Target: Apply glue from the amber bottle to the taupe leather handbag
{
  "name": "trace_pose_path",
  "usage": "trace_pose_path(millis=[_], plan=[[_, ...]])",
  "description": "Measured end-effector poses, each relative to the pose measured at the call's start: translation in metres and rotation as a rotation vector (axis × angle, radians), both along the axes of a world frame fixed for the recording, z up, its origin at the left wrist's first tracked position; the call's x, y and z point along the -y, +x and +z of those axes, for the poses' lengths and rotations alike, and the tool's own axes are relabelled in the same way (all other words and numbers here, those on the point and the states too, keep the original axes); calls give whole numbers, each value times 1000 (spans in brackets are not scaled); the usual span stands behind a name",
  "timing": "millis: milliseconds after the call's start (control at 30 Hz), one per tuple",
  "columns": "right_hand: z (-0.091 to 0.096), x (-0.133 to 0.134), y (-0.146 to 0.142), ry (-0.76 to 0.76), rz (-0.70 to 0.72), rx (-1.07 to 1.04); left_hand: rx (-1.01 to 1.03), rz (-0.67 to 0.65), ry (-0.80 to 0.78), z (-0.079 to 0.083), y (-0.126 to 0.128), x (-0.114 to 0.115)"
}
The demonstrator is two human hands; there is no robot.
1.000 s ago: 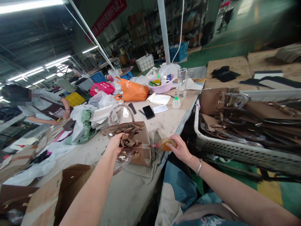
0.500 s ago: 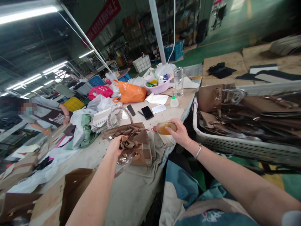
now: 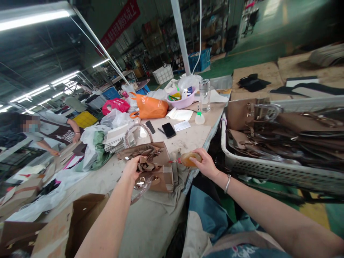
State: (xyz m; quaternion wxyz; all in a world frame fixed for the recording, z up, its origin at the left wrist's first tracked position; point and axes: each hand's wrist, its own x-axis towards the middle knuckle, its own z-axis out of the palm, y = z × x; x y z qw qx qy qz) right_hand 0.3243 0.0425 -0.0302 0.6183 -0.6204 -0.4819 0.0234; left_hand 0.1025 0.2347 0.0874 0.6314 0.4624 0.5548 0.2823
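Observation:
A brown handbag (image 3: 163, 181) lies on the cloth-covered table, its lining bunched up out of the opening and its handles in clear wrap. My left hand (image 3: 133, 167) is closed on the bunched lining (image 3: 147, 159). In my right hand (image 3: 205, 163) is a squeeze bottle (image 3: 190, 159) of amber liquid, held on its side. Its thin red nozzle points left and reaches the right side of the handbag; whether the tip touches cannot be made out.
To the right stands a white plastic basket (image 3: 258, 166) full of brown handbags. Behind the bag lie a phone (image 3: 168, 130), a green-capped bottle (image 3: 199, 118), an orange bag (image 3: 150, 106) and a purple basin (image 3: 182, 103). An open cardboard box (image 3: 56, 225) is at lower left. A co-worker (image 3: 57, 130) works at far left.
My right hand has lowered the squeeze bottle, so its nozzle now sits further down the handbag's right side. My left hand keeps its hold on the lining.

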Motion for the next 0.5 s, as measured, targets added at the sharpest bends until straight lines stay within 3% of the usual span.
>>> trace_pose_path(millis=[300, 400, 500], plan=[[42, -22, 17, 151, -96, -56, -8, 0, 13, -1, 0, -1], [34, -19, 15, 128, -97, -62, -6, 3, 12, -3, 1, -2], [14, -13, 9, 74, -95, -85, 5, 1, 6, -4, 1, -3]])
